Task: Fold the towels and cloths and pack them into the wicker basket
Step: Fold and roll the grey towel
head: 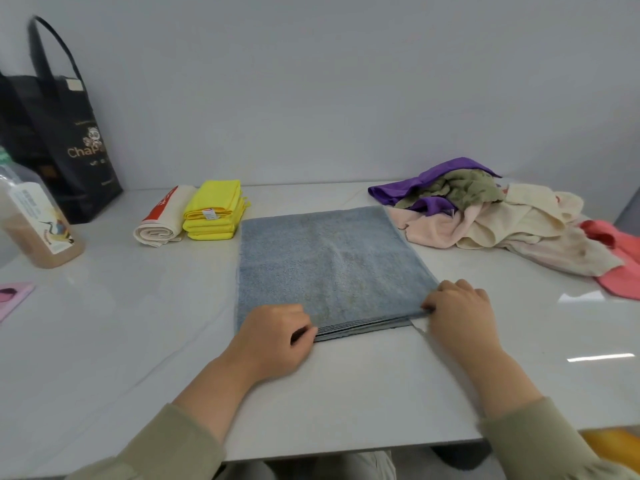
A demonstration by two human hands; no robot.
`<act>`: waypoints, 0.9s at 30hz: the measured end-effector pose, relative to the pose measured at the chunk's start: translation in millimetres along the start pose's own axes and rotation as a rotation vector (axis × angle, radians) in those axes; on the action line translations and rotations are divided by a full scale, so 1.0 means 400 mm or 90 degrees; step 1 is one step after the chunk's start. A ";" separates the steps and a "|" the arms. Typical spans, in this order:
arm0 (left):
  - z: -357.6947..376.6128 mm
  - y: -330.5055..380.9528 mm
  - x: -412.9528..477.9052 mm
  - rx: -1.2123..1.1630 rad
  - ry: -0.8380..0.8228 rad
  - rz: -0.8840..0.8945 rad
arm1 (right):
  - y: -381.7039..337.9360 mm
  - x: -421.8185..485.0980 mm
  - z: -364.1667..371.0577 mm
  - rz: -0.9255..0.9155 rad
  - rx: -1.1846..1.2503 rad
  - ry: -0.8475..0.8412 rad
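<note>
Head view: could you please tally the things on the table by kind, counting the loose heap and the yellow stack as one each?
blue towel: 1
folded bundles, cream roll and yellow stack: 2
loose heap of cloths: 1
black bag: 1
bottle: 1
pink card: 1
total: 7

black tote bag: gold lettering reads "ChaP", remainder lost at the bag's edge; smaller lines beneath illegible | bottle: white label, vertical print too blurred to read | rolled cream cloth: white marks on red band, unreadable | stacked yellow cloths: sewn tag, print too small to read
</note>
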State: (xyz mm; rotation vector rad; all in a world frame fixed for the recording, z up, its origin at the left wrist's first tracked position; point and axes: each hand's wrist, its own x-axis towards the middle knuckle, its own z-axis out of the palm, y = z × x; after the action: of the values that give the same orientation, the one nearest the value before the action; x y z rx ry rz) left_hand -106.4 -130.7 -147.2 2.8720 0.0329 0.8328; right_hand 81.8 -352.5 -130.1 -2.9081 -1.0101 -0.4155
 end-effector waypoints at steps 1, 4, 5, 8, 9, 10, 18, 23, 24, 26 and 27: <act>-0.005 0.004 0.001 0.015 0.034 0.001 | -0.010 -0.005 -0.003 0.003 0.008 0.024; -0.005 0.007 0.011 0.052 0.047 -0.016 | -0.057 -0.009 -0.011 -0.041 0.150 0.169; -0.004 0.013 0.016 0.077 -0.024 -0.044 | -0.078 -0.010 -0.013 -0.054 0.147 0.108; 0.006 0.028 0.018 0.147 -0.276 -0.194 | -0.118 -0.014 0.013 -0.025 0.094 -0.201; 0.001 0.034 0.020 0.146 -0.327 -0.228 | -0.117 -0.011 0.015 -0.022 0.088 -0.239; -0.006 0.043 0.025 0.150 -0.344 -0.233 | -0.112 -0.005 0.012 -0.024 0.087 -0.249; -0.102 0.182 0.129 -0.101 -0.469 -0.098 | -0.027 0.099 -0.060 -0.055 -0.136 -0.290; -0.060 0.122 0.201 -0.144 -0.238 -0.165 | -0.045 0.126 -0.058 -0.043 -0.117 -0.220; -0.044 0.095 0.210 -0.079 -0.228 -0.172 | -0.063 0.125 -0.051 -0.056 -0.055 -0.219; -0.014 0.049 0.209 0.040 -0.300 -0.194 | -0.108 0.116 -0.030 -0.069 0.075 -0.238; 0.001 0.033 0.199 0.082 -0.349 -0.211 | -0.128 0.109 -0.016 -0.071 0.111 -0.249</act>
State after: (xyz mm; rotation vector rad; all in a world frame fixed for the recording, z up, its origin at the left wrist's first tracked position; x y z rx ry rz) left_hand -39.3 -138.6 -103.4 2.9821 0.4947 -0.0239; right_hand 81.8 -286.7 -115.0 -2.8385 -1.1862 0.2416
